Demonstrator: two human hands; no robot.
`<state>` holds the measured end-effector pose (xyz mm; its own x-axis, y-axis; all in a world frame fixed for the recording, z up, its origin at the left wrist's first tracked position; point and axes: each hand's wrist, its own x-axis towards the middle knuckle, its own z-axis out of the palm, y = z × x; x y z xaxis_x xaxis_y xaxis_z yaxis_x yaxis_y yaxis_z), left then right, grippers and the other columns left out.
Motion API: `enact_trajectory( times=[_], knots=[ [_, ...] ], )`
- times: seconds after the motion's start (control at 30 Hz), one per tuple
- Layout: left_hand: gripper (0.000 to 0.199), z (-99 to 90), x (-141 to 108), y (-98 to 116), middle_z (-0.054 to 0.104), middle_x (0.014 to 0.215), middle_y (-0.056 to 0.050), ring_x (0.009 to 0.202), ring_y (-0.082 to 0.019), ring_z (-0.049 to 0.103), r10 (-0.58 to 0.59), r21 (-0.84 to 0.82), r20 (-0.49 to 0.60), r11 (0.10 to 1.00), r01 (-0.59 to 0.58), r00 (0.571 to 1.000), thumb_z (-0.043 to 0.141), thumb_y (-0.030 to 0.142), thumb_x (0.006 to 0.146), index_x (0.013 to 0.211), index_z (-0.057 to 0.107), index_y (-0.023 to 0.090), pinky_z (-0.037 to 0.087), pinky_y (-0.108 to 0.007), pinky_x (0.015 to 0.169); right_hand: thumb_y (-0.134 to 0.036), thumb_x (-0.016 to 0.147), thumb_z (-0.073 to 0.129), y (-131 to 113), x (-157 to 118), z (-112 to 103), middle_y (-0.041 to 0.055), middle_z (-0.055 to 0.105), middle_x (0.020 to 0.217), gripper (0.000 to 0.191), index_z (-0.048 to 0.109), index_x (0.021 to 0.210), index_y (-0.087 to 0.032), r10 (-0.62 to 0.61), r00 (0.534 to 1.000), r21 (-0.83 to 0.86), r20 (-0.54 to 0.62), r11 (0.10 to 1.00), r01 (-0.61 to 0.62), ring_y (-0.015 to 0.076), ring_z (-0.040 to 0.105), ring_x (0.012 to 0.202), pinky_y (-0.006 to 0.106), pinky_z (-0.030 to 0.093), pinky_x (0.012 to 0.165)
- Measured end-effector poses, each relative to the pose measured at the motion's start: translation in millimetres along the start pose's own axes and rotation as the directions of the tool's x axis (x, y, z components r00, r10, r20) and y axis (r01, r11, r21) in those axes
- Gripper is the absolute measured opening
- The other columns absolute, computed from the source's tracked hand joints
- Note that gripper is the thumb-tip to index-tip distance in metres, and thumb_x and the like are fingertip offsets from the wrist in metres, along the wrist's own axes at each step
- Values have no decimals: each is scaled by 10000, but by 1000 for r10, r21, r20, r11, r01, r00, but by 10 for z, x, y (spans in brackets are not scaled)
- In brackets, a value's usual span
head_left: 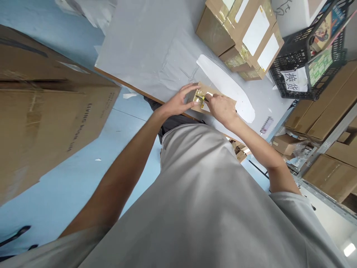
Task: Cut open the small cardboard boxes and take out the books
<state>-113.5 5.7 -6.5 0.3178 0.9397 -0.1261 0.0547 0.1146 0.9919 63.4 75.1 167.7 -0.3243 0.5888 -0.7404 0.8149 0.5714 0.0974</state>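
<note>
A small cardboard box lies near the table's front edge, with shiny tape over its left end and a white label partly covered by my right hand. My left hand grips that taped end, thumb on the near side and fingers on the far side. In my closed right hand is a slim dark tool that looks like a utility knife. Its thin tip rests at or just over the tape; whether it has cut in, I cannot tell. Beside the box lies a long white paper sheet.
A large taped carton with white labels stands at the table's back right. Past it is a black plastic crate of colourful packages. Big cartons stand left of the grey table; shelves with boxes are at right.
</note>
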Motion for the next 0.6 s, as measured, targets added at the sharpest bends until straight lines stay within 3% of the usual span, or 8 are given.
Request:
enact_trajectory(
  times=[0.23, 0.47, 0.6],
  knots=[
    [899, 18, -35, 11, 398, 1854, -150, 1746, -436, 319, -55, 16, -9, 998, 55, 998, 687, 827, 992, 1725, 527, 332, 444, -632, 1334, -242, 1202, 428, 132, -76, -30, 268, 803, 1307, 400, 704, 1470, -128, 50, 996, -54, 77, 997, -46, 370, 782, 1240, 436, 581, 1006],
    [904, 28, -29, -41, 364, 1868, -154, 1739, -441, 330, -99, 38, 3, 994, 99, 995, 690, 825, 985, 1717, 533, 319, 460, -621, 1330, -230, 1190, 449, 561, -384, 213, 290, 797, 1314, 393, 715, 1457, -119, 141, 980, -79, 142, 988, -130, 379, 776, 1252, 429, 551, 996],
    [858, 63, -41, -35, 393, 1853, -144, 1714, -435, 376, -113, 62, 9, 992, 112, 994, 691, 780, 1001, 1711, 530, 328, 474, -615, 1320, -196, 1178, 424, 689, -488, 317, 289, 801, 1314, 419, 705, 1480, -120, 151, 976, -49, 156, 988, -145, 376, 782, 1258, 422, 561, 984]
  ],
)
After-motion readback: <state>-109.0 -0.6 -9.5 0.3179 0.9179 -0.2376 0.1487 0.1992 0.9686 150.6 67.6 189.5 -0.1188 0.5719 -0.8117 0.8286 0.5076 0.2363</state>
